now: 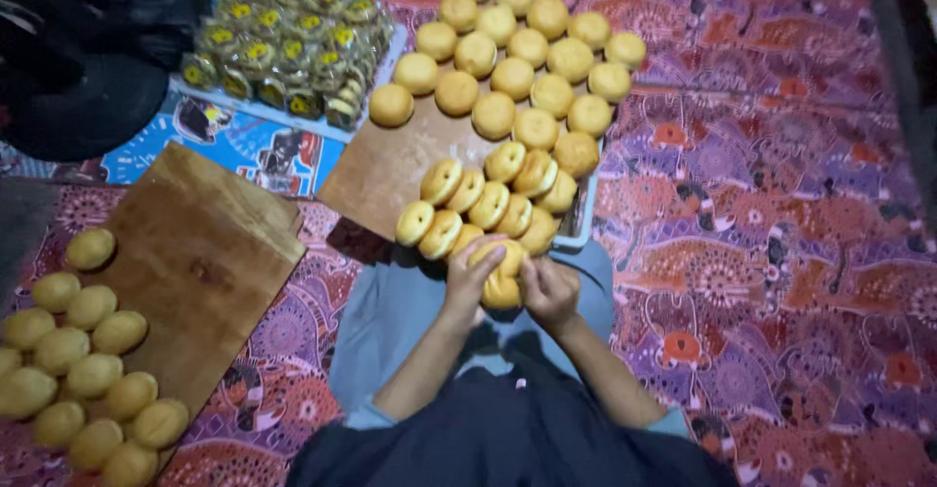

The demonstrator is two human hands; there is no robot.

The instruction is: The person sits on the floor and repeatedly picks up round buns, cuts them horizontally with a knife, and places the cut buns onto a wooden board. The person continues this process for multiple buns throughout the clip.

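Observation:
My left hand (475, 270) and my right hand (549, 290) meet over my lap, both closed around one round golden bun (502, 288). Just above them a wooden board (383, 173) carries several such buns: flat ones (512, 77) in rows at the far end, and a nearer cluster (488, 204) standing on edge, leaning on one another. My forearms run back toward my dark-clothed body at the bottom.
A second wooden board (200, 253) lies at the left with several yellower buns (83, 370) at its near end. Stacked wrapped packs (288, 48) sit on a blue printed sheet (244, 145) at the back. A dark bag (88, 48) fills the top left. A patterned purple-red cloth (781, 253) covers the floor.

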